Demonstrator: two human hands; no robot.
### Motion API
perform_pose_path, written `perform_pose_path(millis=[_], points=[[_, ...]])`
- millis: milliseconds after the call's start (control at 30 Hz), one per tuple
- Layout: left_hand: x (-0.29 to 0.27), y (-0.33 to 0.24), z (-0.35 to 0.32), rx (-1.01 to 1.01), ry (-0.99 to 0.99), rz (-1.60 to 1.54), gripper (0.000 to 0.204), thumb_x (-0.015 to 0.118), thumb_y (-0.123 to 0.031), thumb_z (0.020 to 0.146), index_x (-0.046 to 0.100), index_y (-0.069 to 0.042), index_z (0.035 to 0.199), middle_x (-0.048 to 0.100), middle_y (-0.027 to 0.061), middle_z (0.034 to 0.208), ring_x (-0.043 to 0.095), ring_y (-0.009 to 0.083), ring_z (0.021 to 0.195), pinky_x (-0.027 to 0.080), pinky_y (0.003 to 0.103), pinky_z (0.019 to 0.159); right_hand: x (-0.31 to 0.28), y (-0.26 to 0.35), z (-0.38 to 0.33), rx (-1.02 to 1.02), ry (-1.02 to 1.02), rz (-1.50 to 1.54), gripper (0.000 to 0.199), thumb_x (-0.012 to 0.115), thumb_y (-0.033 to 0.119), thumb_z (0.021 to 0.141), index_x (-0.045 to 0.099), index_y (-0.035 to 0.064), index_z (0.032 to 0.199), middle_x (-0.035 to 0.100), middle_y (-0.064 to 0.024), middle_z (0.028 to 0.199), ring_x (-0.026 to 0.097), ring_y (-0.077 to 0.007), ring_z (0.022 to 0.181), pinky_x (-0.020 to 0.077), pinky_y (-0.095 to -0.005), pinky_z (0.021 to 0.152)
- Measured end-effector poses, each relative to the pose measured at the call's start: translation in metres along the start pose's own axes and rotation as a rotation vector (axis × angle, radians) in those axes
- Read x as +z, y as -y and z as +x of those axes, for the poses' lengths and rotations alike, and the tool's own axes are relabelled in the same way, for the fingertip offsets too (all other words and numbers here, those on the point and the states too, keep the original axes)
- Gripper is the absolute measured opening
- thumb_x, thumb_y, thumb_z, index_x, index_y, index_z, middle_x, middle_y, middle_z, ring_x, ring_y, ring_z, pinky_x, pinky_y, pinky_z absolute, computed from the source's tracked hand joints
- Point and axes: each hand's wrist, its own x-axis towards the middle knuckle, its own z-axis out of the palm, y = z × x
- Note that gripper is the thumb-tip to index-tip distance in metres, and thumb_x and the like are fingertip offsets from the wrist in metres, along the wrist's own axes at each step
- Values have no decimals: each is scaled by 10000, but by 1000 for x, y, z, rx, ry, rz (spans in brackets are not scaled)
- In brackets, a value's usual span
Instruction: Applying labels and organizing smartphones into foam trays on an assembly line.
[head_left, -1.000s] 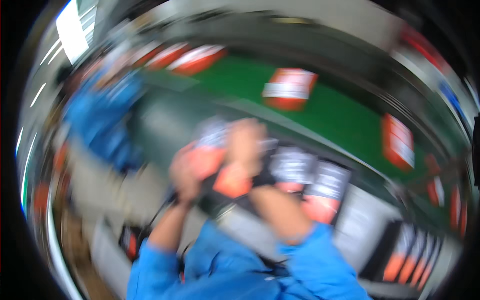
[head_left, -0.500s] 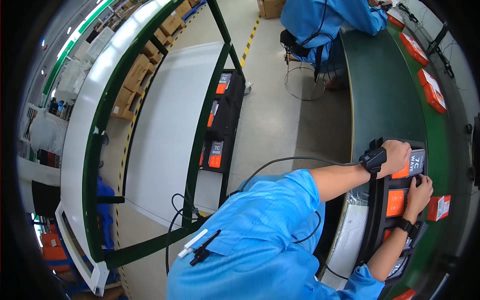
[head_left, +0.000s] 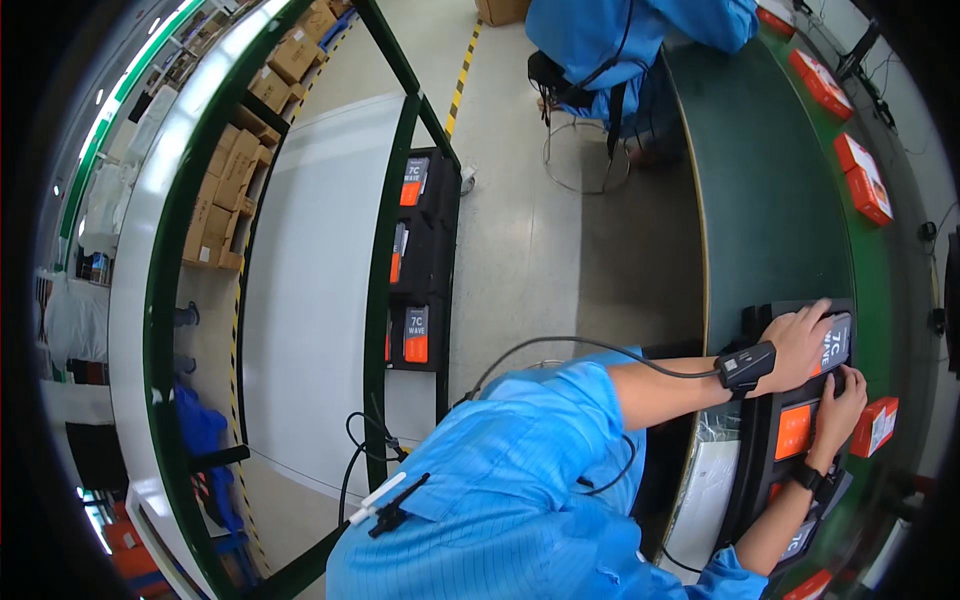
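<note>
A small grey and orange box [head_left: 836, 342] lies at the far end of a black tray with compartments [head_left: 757, 430]. My left hand [head_left: 796, 348] reaches over it from the left, its fingers across the top face and far edge, covering part of it. Close by, my right hand [head_left: 842, 412] holds the box's near edge with thumb and fingertips. Another box, with its orange face up [head_left: 795, 432], sits in the compartment beside my right hand. Further boxes lie in the tray's near part, partly hidden by my right forearm.
Red and white boxes [head_left: 874, 427] stand along the green strip right of the bench [head_left: 765, 190]. Left of me is a green-framed rack [head_left: 380, 250] with black trays of similar boxes [head_left: 416, 335]. A person in blue [head_left: 590, 45] sits ahead. A cable hangs from my left wrist.
My left hand has slid further across the box, with its fingers now reaching the far edge. The right hand stays at the near edge. The whole view has shifted slightly.
</note>
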Motion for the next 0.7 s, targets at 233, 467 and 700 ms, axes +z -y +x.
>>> perform_pose_path(millis=[233,467,700], points=[[-292,139,-132,0,215,866,533,598,-38,747,536,-82,1275,507,138,1301,453,303,1216,393,415,994,12,-31,10,-188,31,47,298,606,187,912,623,1,1144,601,-176,1186,573,-340,1104,443,-407,948],[-512,183,-292,-1082,97,1487,1035,758,-288,659,183,-150,1509,212,210,1534,215,467,1384,237,634,1070,20,-51,17,-165,105,17,316,590,205,935,615,-17,1159,620,-167,1161,575,-309,1094,429,-373,957],[-507,235,-248,-1202,28,1520,1039,715,-144,665,133,-218,1523,128,193,1568,148,539,1385,201,772,990,18,-53,16,-201,91,-43,310,585,191,940,607,-23,1162,619,-158,1173,569,-304,1099,424,-370,956]])
